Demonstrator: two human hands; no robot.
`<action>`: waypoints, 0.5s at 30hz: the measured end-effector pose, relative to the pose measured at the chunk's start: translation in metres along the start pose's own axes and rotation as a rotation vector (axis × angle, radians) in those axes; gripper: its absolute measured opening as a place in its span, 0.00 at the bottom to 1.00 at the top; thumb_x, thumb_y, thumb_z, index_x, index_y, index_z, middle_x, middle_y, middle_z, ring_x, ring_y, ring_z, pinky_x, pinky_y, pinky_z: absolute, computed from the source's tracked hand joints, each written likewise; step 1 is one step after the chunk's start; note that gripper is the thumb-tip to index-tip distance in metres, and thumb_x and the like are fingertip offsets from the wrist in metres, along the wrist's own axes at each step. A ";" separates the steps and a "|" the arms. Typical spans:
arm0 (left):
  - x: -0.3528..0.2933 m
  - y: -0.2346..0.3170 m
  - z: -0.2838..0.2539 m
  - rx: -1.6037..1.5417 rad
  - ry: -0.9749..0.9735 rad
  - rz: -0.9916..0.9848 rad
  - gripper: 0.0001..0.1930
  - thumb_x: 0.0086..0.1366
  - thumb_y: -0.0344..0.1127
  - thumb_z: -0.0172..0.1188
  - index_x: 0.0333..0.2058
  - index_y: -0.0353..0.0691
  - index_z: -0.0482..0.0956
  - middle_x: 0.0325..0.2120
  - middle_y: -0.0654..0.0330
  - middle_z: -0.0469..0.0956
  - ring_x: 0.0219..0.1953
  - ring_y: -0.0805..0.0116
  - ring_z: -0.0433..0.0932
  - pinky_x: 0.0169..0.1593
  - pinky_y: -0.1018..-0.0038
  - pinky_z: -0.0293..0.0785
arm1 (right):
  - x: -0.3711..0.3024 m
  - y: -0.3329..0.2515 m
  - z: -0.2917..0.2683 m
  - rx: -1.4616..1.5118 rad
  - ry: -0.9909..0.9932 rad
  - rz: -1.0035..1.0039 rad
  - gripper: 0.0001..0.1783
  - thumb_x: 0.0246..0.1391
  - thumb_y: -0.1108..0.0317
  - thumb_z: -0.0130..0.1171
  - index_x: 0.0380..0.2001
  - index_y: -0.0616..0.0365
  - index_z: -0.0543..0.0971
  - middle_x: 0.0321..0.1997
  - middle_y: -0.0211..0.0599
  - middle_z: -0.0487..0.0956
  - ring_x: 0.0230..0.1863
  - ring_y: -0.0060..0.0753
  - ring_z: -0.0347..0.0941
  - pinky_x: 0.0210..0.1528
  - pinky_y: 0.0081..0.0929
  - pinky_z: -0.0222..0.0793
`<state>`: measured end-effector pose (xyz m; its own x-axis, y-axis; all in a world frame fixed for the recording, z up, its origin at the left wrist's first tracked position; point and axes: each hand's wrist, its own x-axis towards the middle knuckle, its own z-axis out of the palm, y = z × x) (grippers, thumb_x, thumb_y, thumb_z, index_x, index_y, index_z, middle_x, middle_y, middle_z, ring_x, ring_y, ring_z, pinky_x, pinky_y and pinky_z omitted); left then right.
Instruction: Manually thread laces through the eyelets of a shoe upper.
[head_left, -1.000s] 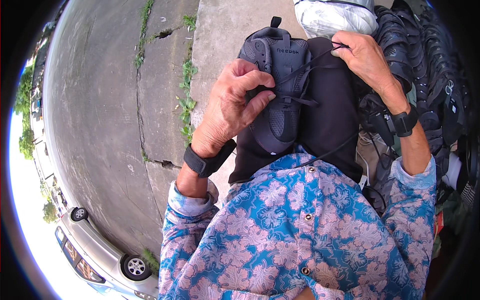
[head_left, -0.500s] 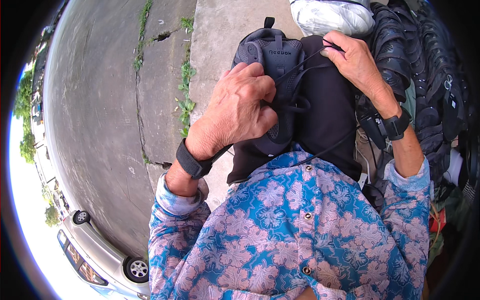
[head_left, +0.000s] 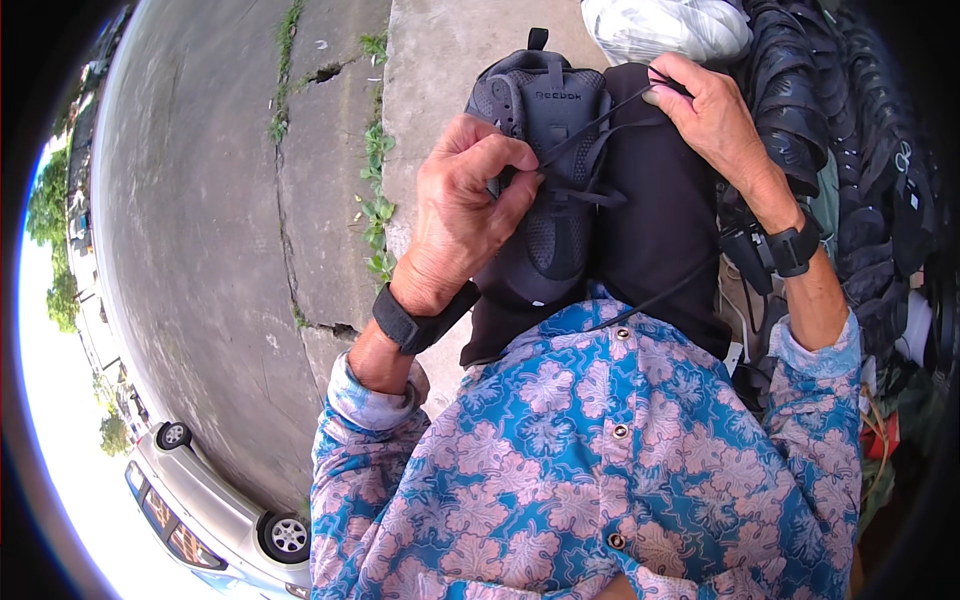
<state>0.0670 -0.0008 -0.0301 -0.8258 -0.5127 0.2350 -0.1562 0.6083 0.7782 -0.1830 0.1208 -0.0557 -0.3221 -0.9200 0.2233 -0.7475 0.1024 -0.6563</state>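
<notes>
A dark grey sneaker [head_left: 558,235] rests on my lap, its toe toward me and its heel loop pointing away. Over its left side, my left hand [head_left: 462,195] pinches a black shoelace between thumb and forefinger, close to the eyelets. Out to the right, above my dark trouser leg, my right hand [head_left: 705,115] has its fingers closed on the shoelace [head_left: 615,108], which stretches across from the shoe. A loose loop of lace lies over the tongue's right edge. Both wrists wear black straps.
Stacked dark shoe parts [head_left: 790,110] stand in rows on the right. A white plastic-wrapped bundle [head_left: 665,28] sits beyond my right hand. Cracked concrete pavement [head_left: 330,190] with weeds runs along the left, and a silver car [head_left: 215,505] is at the lower left.
My left hand has turned from covering the shoe's front to a pinch by the eyelets, uncovering the toe. The right hand has barely moved.
</notes>
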 end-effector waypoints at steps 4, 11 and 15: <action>-0.003 -0.004 0.001 0.094 -0.001 0.052 0.10 0.50 0.20 0.65 0.32 0.39 0.78 0.30 0.61 0.72 0.31 0.67 0.74 0.35 0.74 0.72 | 0.003 0.001 -0.004 -0.077 -0.037 0.025 0.09 0.55 0.66 0.58 0.38 0.57 0.75 0.33 0.48 0.79 0.37 0.56 0.75 0.38 0.37 0.70; -0.004 -0.010 0.000 0.176 -0.048 0.196 0.09 0.51 0.23 0.63 0.33 0.39 0.76 0.28 0.56 0.71 0.31 0.56 0.75 0.34 0.67 0.73 | 0.011 0.010 -0.011 -0.201 -0.049 0.057 0.10 0.55 0.63 0.56 0.39 0.54 0.76 0.36 0.48 0.79 0.41 0.58 0.74 0.42 0.43 0.69; -0.007 -0.010 0.000 0.161 -0.048 0.185 0.08 0.51 0.23 0.59 0.32 0.39 0.75 0.26 0.56 0.71 0.30 0.54 0.75 0.33 0.65 0.74 | 0.016 0.018 -0.013 -0.207 -0.021 0.084 0.11 0.55 0.63 0.56 0.40 0.52 0.77 0.36 0.47 0.80 0.41 0.57 0.74 0.42 0.42 0.70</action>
<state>0.0743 -0.0036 -0.0390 -0.8723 -0.3572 0.3339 -0.0816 0.7797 0.6208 -0.2094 0.1132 -0.0543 -0.3778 -0.9123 0.1578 -0.8226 0.2525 -0.5095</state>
